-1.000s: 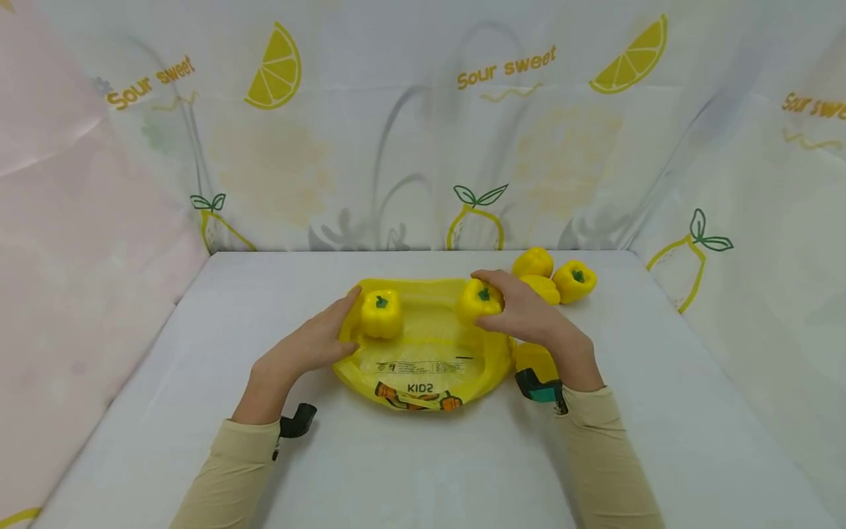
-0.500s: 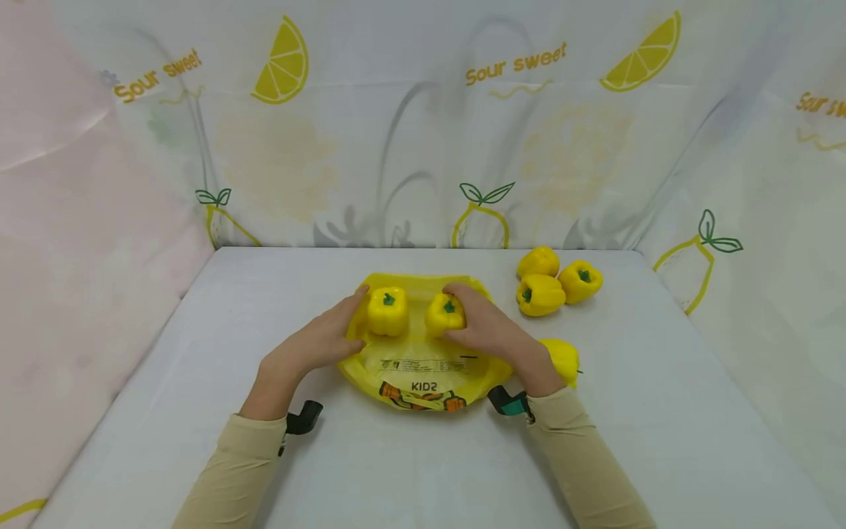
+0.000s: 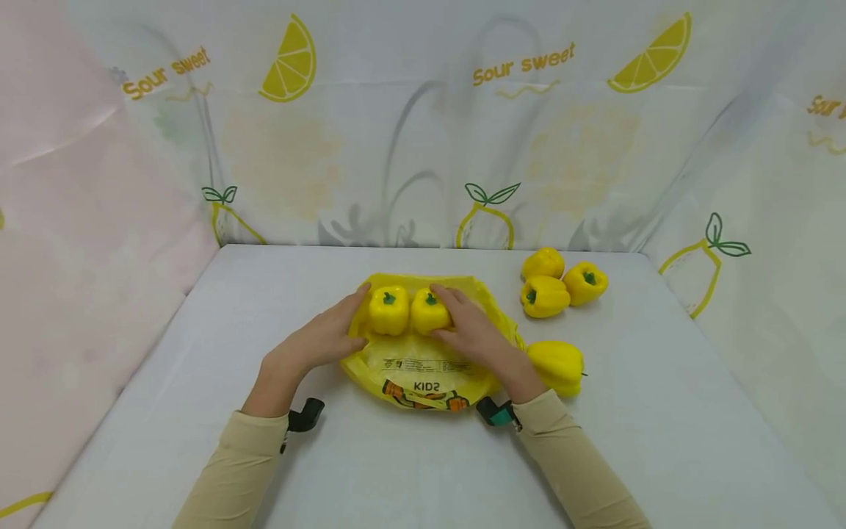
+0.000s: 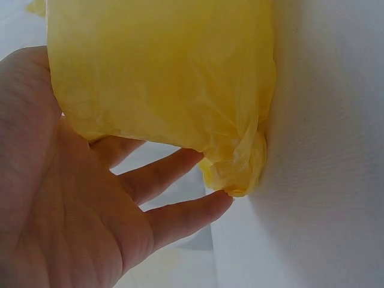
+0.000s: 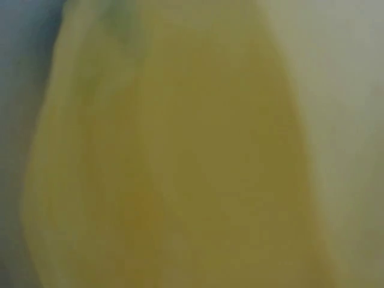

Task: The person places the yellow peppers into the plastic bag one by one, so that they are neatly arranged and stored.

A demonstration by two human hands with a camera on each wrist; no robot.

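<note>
Bag (image 3: pixel 423 348) with "KIDS" lettering (image 3: pixel 426 386); left hand (image 3: pixel 322 334), grip apart; right hand (image 3: pixel 474 328), grip around pepper (image 3: pixel 427 314)

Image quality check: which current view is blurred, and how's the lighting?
Head: bright, yellow bag and its large print clear, faint shadow beside the left sleeve; left wrist: dimmer, left hand readable; right wrist: dim, badly blurred, mostly a yellow shape.

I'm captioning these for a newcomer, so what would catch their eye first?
Probably the two yellow peppers side by side in the open yellow bag, the left hand at the bag's left edge and the right hand holding the right pepper. Next, three peppers clustered at back right and a lone pepper just right of the bag. Behind, lemon slices stand out on the pale backdrop.
</note>
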